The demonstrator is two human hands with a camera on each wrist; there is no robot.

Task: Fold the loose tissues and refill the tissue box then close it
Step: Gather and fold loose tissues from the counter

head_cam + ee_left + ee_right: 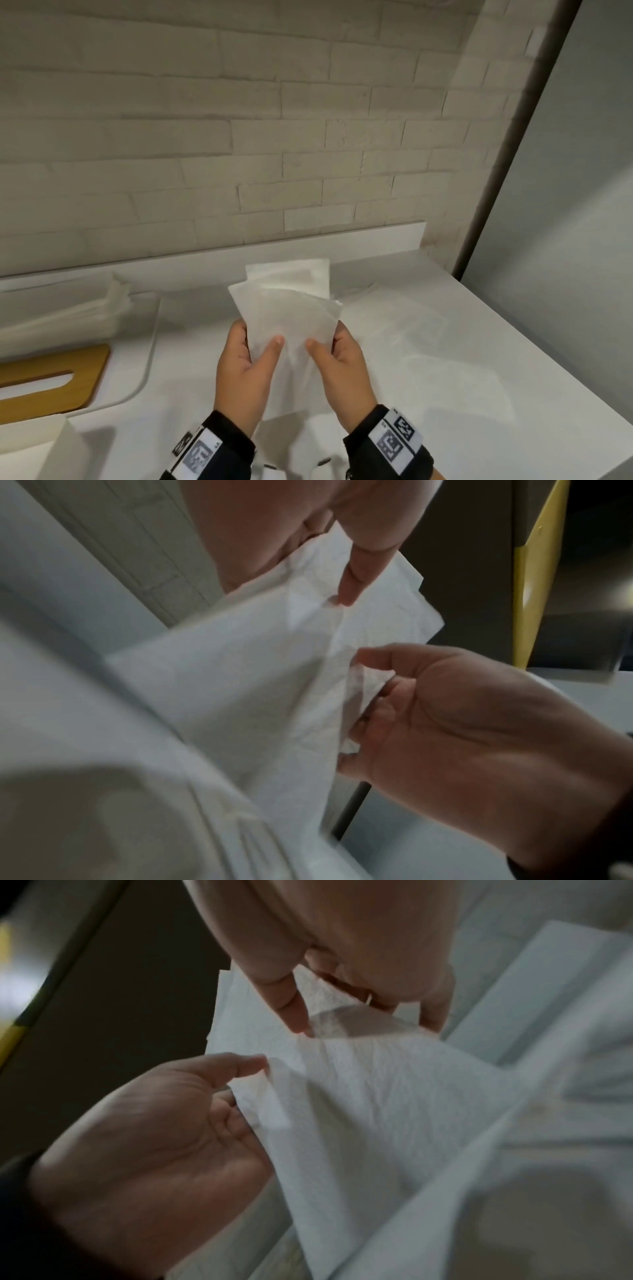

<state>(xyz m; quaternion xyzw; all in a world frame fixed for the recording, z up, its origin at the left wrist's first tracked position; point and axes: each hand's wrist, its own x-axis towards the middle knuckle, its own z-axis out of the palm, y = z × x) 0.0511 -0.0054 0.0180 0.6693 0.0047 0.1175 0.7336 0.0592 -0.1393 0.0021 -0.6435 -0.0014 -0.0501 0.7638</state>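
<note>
grip: left hand (pixel 245 370) and right hand (pixel 342 365) each pinch the tissue (pixel 287 318), thumbs on top | tissue: held above the white counter (pixel 445 359), centre | 9 o'clock: wooden lid (pixel 51 380) with slot | 7 o'clock: white box corner (pixel 41 442), contents hidden

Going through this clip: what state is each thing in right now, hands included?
Tissue: held up off the counter, pinched by both hands, not yet neatly folded.
Left hand: pinches the tissue's lower left part.
Right hand: pinches its lower right part.
Wooden lid: lying flat on the counter, off any box.
Tissue stack: piled at left.
</note>
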